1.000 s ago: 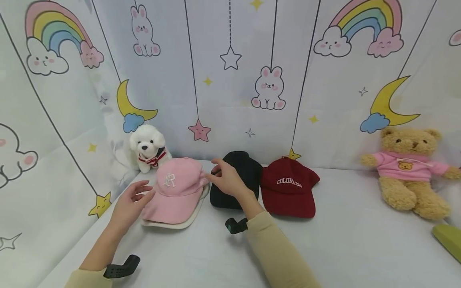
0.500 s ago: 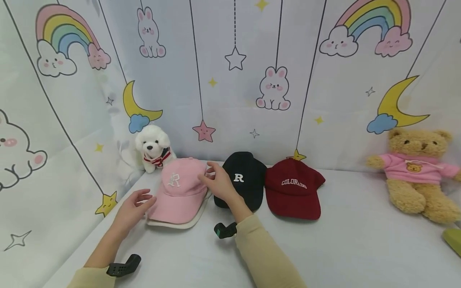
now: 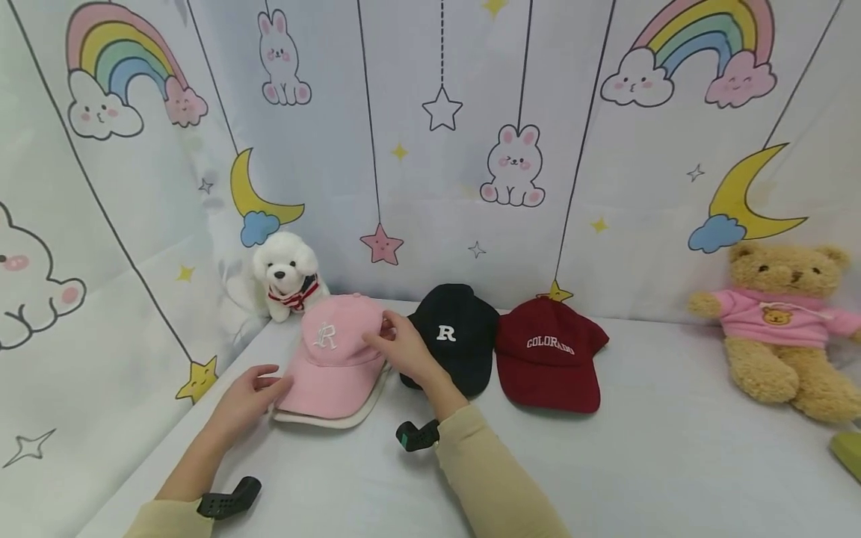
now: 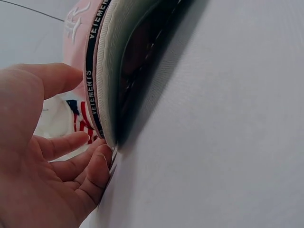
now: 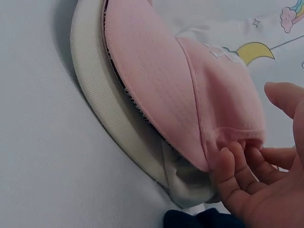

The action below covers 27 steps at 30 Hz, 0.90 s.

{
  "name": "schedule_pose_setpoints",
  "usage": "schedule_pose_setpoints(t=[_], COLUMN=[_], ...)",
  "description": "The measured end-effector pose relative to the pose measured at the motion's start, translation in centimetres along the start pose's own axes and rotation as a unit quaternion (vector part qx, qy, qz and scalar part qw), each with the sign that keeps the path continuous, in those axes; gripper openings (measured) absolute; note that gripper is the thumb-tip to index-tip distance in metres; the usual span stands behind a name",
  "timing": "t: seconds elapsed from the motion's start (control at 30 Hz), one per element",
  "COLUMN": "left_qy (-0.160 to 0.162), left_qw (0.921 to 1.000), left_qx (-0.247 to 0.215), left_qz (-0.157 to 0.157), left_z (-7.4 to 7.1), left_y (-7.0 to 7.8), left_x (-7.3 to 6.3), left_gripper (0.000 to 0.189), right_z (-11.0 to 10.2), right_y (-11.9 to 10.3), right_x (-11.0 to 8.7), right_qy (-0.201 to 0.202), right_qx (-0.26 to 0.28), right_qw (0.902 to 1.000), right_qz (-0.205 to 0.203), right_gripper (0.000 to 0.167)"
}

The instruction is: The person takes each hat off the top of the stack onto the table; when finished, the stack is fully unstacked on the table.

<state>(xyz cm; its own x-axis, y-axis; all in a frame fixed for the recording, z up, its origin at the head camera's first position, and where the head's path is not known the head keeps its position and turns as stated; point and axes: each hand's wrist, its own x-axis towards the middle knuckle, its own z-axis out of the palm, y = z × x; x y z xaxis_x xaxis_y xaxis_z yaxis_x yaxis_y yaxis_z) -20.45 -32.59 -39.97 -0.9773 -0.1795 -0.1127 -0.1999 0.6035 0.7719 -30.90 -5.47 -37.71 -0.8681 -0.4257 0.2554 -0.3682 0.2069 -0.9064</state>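
A pink baseball cap (image 3: 339, 336) with a white embroidered letter lies on top of a cream cap (image 3: 356, 418), whose brim shows below the pink one. My left hand (image 3: 249, 400) is at the left edge of the two brims. In the left wrist view its thumb is against the pink brim and its fingertips touch near the brims' lower edge. My right hand (image 3: 403, 347) is at the pink cap's right side. The right wrist view shows its bent fingers touching the cap's rear side edge, the thumb held apart.
A black cap (image 3: 464, 359) with a white R sits just right of my right hand, beside a dark red cap (image 3: 548, 373). A white plush dog (image 3: 285, 273) stands behind the pink cap. A teddy bear (image 3: 773, 329) and a green object (image 3: 847, 452) are at the right.
My right hand has moved left from over the black cap to the pink cap's side, uncovering the white R. My left hand has moved slightly down and in to the brims.
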Motion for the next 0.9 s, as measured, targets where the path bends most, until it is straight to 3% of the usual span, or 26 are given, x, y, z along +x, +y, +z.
schedule_pose_setpoints(t=[0.23, 0.5, 0.73, 0.9], left_qy=[0.011, 0.014, -0.002, -0.008], left_qw=[0.9999, 0.997, 0.9864, 0.9789], left_qx=[-0.011, -0.075, -0.163, -0.204], left_qz=[0.003, -0.008, -0.018, -0.008], left_z=[0.0, -0.1, -0.3, -0.2], left_y=[0.2, 0.6, 1.0, 1.2], left_x=[0.0, 0.0, -0.2, -0.3], left_gripper=[0.085, 0.08, 0.077, 0.076], right_z=[0.2, 0.2, 0.0, -0.4], right_y=[0.1, -1.0, -1.9, -2.3], right_x=[-0.1, 0.1, -0.1, -0.3], right_qy=[-0.012, -0.009, 0.0, 0.011], right_qx=[0.035, 0.06, 0.074, 0.091], right_qw=[0.9993, 0.9981, 0.9972, 0.9957], right_qz=[0.003, -0.005, -0.013, -0.014], right_gripper=[0.049, 0.057, 0.063, 0.064])
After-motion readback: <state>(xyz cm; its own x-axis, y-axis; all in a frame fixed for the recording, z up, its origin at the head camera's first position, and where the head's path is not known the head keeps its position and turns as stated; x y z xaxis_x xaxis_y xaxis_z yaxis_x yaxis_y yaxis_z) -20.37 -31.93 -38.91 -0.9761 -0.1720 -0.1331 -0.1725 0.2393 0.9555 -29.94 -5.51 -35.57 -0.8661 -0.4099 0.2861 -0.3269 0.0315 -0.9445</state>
